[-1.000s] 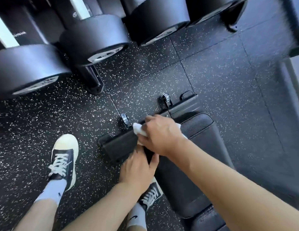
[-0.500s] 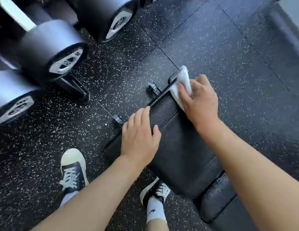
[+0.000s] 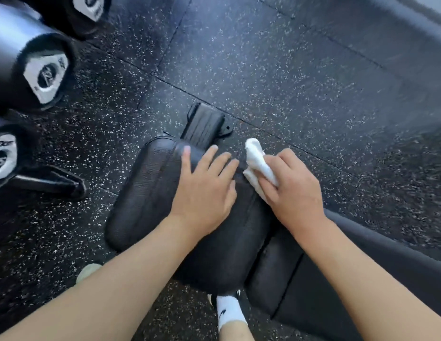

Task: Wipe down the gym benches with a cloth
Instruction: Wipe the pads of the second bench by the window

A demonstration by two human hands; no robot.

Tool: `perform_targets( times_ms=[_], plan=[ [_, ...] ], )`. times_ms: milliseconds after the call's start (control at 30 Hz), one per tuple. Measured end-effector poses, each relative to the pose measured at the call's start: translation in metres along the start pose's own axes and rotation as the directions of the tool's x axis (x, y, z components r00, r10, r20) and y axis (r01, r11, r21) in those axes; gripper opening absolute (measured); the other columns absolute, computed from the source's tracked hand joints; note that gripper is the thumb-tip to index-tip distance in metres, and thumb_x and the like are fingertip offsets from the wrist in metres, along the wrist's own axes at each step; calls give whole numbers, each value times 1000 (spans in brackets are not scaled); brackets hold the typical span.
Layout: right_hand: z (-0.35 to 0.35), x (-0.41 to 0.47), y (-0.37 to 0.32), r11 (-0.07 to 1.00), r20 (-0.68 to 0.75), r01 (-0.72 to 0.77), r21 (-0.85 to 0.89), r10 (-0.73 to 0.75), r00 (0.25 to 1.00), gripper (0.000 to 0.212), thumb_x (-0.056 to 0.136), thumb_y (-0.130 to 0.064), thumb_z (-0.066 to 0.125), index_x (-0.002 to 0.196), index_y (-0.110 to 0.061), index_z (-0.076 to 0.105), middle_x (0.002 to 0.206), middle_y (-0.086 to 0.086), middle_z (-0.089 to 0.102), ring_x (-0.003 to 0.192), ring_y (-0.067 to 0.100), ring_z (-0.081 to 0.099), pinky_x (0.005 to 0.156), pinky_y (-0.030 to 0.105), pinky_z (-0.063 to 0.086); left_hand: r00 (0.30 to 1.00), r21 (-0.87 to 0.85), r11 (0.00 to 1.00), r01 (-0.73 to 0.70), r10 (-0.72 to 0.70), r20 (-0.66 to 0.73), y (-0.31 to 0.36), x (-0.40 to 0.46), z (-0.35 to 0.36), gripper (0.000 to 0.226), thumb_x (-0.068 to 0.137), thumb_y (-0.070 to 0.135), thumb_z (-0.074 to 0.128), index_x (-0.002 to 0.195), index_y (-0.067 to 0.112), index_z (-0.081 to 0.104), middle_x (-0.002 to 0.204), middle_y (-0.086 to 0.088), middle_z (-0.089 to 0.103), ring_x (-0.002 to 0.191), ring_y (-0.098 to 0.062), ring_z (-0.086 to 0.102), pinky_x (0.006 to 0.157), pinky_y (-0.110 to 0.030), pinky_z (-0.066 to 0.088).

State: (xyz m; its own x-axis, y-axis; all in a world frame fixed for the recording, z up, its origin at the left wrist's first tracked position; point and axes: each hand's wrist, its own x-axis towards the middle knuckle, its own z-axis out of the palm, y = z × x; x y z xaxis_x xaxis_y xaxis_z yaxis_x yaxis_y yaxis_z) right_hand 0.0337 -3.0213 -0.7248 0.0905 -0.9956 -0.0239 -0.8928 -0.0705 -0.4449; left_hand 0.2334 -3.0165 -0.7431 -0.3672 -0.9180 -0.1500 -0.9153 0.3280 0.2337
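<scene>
A black padded gym bench point(image 3: 145, 193) runs from the centre down to the lower right, its seat pad nearest the middle. My left hand point(image 3: 204, 190) lies flat on the seat pad with its fingers spread and straight. My right hand point(image 3: 293, 190) grips a white cloth point(image 3: 257, 163) and holds it against the pad's right edge. Part of the cloth sticks out past my fingers toward the floor. The bench's black foot bar point(image 3: 202, 124) shows beyond the pad's far end.
Large black dumbbells point(image 3: 35, 67) sit on a rack at the left, with a rack foot point(image 3: 54, 180) reaching onto the speckled rubber floor point(image 3: 288, 82). My white sock and shoe point(image 3: 227, 311) stand just below the bench. A dark raised edge crosses the upper right.
My right hand has slid the cloth from the pad's far end round to its right side. My left hand has shifted to the pad's middle. The view has swung left.
</scene>
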Motion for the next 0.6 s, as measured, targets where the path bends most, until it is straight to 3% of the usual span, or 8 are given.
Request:
perform_targets(
  times_ms=[33, 133, 167, 267, 300, 367, 533, 600],
  plan=[
    [-7, 2, 16, 998, 9, -42, -44, 43, 999, 37, 106, -46, 54, 95, -13, 67, 91, 2, 53, 77, 22, 51, 66, 32, 42, 999, -10, 999, -43, 43, 12, 12, 8, 4, 44, 100, 34, 43, 136, 19, 65, 140, 1, 65, 141, -27, 52, 121, -70, 21],
    [-15, -3, 46, 970, 159, -150, -193, 182, 970, 69, 106, -53, -5, 107, -28, 60, 106, -11, 47, 92, 8, 37, 82, 23, 35, 999, -29, 999, -43, 43, -12, 26, 21, 13, 34, 96, 32, 48, 118, 22, 72, 115, 6, 71, 116, -24, 63, 121, -60, 27],
    [-15, -10, 53, 968, 171, -165, -188, 198, 965, 67, 106, -54, -5, 107, -31, 59, 106, -13, 47, 92, 7, 36, 83, 23, 37, 999, -41, 998, -40, 39, -26, 26, 21, 15, 33, 96, 31, 49, 117, 22, 72, 114, 6, 71, 113, -24, 64, 120, -58, 28],
    [-10, -33, 58, 980, 90, -194, -47, 197, 976, 27, 104, -49, 48, 96, -27, 63, 92, -7, 52, 79, 14, 49, 67, 32, 47, 998, -26, 999, -44, 43, -47, 22, 20, 12, 33, 93, 29, 52, 118, 22, 72, 116, 7, 70, 113, -24, 63, 118, -59, 31],
    [-6, -39, 56, 983, 30, -177, -47, 178, 984, 27, 101, -47, 57, 87, -24, 61, 84, -5, 49, 71, 16, 48, 59, 33, 47, 998, -18, 999, -47, 46, -44, 23, 22, 11, 34, 93, 29, 52, 119, 22, 72, 116, 7, 70, 113, -24, 64, 117, -60, 32],
    [3, -44, 60, 983, -45, -150, -104, 146, 988, 33, 98, -46, 63, 77, -21, 57, 77, -6, 42, 64, 16, 43, 52, 30, 40, 998, -1, 999, -51, 51, -27, 27, 25, 11, 34, 92, 29, 52, 119, 22, 73, 117, 7, 71, 113, -24, 64, 115, -60, 34],
    [15, -40, 60, 972, -185, -207, -115, 184, 965, 28, 92, -42, 66, 76, -20, 58, 74, -5, 38, 62, 17, 36, 52, 30, 27, 998, 34, 997, -64, 65, -24, 24, 24, 15, 36, 92, 29, 50, 121, 23, 72, 120, 7, 70, 114, -26, 63, 116, -60, 33],
    [19, -42, 60, 975, -231, -189, -119, 158, 960, 24, 93, -38, 66, 78, -20, 61, 74, -3, 41, 62, 19, 39, 52, 32, 29, 997, 48, 997, -67, 68, -30, 24, 24, 16, 36, 92, 29, 49, 121, 24, 71, 120, 7, 69, 114, -26, 62, 117, -59, 32]
  ],
)
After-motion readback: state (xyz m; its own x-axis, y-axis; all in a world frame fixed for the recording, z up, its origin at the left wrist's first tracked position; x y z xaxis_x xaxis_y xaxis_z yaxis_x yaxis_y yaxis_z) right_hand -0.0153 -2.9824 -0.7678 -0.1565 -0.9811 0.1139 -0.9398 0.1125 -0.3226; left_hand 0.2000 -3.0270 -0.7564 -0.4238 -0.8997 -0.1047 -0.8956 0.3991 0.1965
